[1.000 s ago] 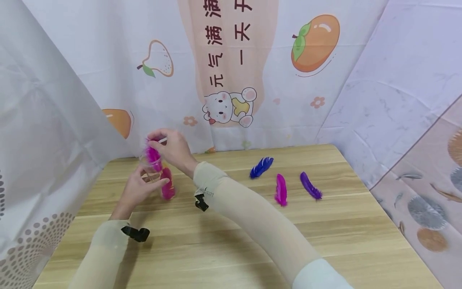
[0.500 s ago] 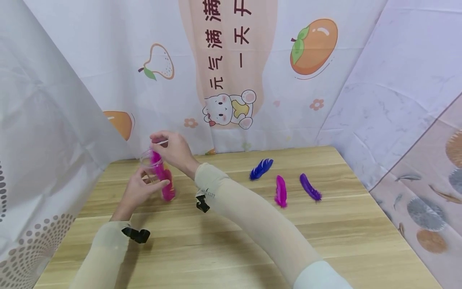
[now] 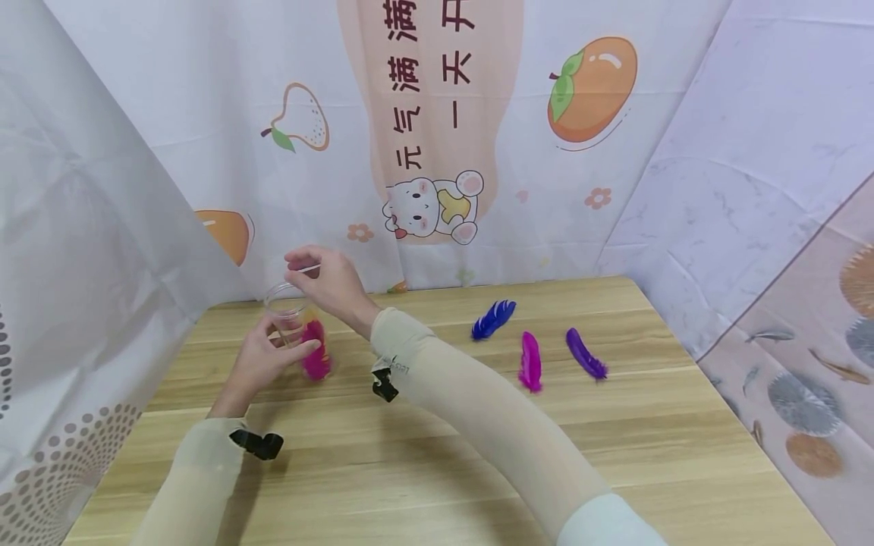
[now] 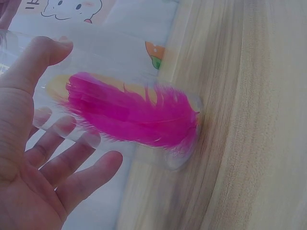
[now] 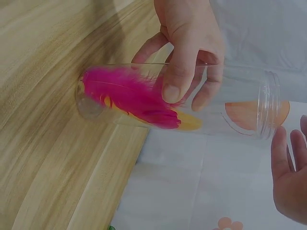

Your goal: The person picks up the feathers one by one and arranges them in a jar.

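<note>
Change: since a second earlier, the pink feather had dropped from the jar's mouth, where the right hand held it, down to the bottom of the jar; nothing else on the table had shifted.
Jar: a clear plastic jar stood upright on the table near its far left corner, its open mouth up so that a feather let go above it would fall inside.
Left hand: the left hand gripped the jar low on its wall, thumb on the near side and fingers curled round the back, seemingly to steady it; the left wrist view showed the fingers through the clear wall.
Right hand: the right hand hovered just above the jar's mouth, fingers relaxed and slightly spread, holding nothing; a thin pale line near its thumb was too small to identify.
Contents: the pink feather lay against the inner wall with a yellow feather beside it, both reaching the jar's base in the right wrist view.
Loose feathers: a blue feather, a second pink feather and a purple feather lay flat on the table, well apart from the jar, on the person's right.
Surround: printed cloth with a bear and fruit hung behind the table.
</note>
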`<act>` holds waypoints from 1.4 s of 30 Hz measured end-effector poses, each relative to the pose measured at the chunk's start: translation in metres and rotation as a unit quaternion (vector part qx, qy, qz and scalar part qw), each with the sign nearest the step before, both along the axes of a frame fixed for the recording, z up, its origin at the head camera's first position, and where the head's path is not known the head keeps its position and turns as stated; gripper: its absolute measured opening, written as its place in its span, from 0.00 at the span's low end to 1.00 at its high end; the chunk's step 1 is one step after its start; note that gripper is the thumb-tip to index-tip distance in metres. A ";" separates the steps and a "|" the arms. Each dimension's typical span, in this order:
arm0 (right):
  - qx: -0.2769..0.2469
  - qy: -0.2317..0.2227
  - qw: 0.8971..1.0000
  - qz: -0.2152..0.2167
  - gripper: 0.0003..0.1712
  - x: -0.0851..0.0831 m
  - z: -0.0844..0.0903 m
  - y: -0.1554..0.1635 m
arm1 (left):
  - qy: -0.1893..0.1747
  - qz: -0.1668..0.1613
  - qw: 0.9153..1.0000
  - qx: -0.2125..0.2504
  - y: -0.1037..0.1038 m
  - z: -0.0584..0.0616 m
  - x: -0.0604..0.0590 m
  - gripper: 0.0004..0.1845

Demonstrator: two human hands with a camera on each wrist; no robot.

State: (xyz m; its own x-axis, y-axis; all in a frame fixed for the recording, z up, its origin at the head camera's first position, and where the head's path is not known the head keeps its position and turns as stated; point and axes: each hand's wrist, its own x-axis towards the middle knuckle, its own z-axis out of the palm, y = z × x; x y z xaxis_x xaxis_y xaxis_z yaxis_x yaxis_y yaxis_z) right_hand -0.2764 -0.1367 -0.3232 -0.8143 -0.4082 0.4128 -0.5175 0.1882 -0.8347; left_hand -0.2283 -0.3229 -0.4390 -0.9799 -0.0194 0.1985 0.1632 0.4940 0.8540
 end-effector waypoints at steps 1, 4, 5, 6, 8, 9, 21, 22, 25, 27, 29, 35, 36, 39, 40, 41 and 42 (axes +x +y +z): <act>-0.001 -0.001 1.000 0.001 0.14 0.000 0.000 0.000 | 0.000 -0.001 1.000 0.001 0.000 0.000 0.000 0.36; -0.004 -0.004 1.000 0.003 0.14 0.000 -0.001 0.002 | 0.001 -0.002 1.000 0.004 0.000 0.000 -0.001 0.35; -0.005 -0.005 1.000 0.003 0.14 0.000 -0.001 0.002 | 0.000 -0.003 1.000 0.004 0.000 0.000 -0.001 0.35; -0.007 -0.007 1.000 0.003 0.14 0.000 -0.001 0.003 | 0.000 -0.003 1.000 0.004 0.000 0.000 0.000 0.35; -0.007 -0.009 1.000 0.004 0.15 0.000 -0.001 0.004 | -0.001 -0.002 1.000 0.005 0.000 0.001 0.000 0.35; -0.007 -0.008 1.000 0.004 0.15 0.000 -0.001 0.004 | -0.002 -0.002 1.000 0.004 0.000 0.001 0.000 0.34; 0.004 -0.043 0.999 0.002 0.19 -0.003 -0.004 0.016 | -0.007 -0.001 1.000 -0.018 -0.001 0.004 0.002 0.37; 0.007 -0.044 0.999 0.002 0.20 -0.003 -0.005 0.018 | -0.008 0.000 1.000 -0.018 0.000 0.004 0.002 0.37; 0.026 -0.045 0.999 0.006 0.23 -0.005 -0.009 0.023 | -0.007 -0.001 1.000 -0.016 0.001 0.004 0.002 0.37; 0.051 -0.047 0.998 0.008 0.27 -0.006 -0.012 0.028 | -0.004 -0.003 1.000 -0.013 0.001 0.004 0.001 0.36; 0.085 -0.051 0.995 0.013 0.31 -0.009 -0.016 0.032 | -0.002 -0.004 1.000 -0.012 0.001 0.004 0.001 0.36; 0.279 -0.024 0.959 0.038 0.47 -0.014 -0.029 0.045 | -0.006 -0.007 1.000 0.003 0.001 0.004 0.002 0.37; 0.310 -0.013 0.950 0.045 0.48 -0.015 -0.031 0.048 | -0.008 -0.006 1.000 0.005 0.001 0.003 0.002 0.38; 0.359 0.004 0.931 0.058 0.50 -0.015 -0.036 0.057 | -0.014 -0.007 1.000 0.008 0.001 0.003 0.002 0.38; 0.367 0.009 0.928 0.060 0.49 -0.016 -0.038 0.060 | -0.015 -0.007 1.000 0.007 0.000 0.003 0.002 0.38; 0.375 0.014 0.925 0.060 0.49 -0.017 -0.041 0.064 | -0.015 -0.007 1.000 0.005 0.000 0.003 0.002 0.38; 0.384 0.018 0.921 0.059 0.48 -0.019 -0.044 0.067 | -0.015 -0.006 1.000 0.003 0.000 0.004 0.003 0.38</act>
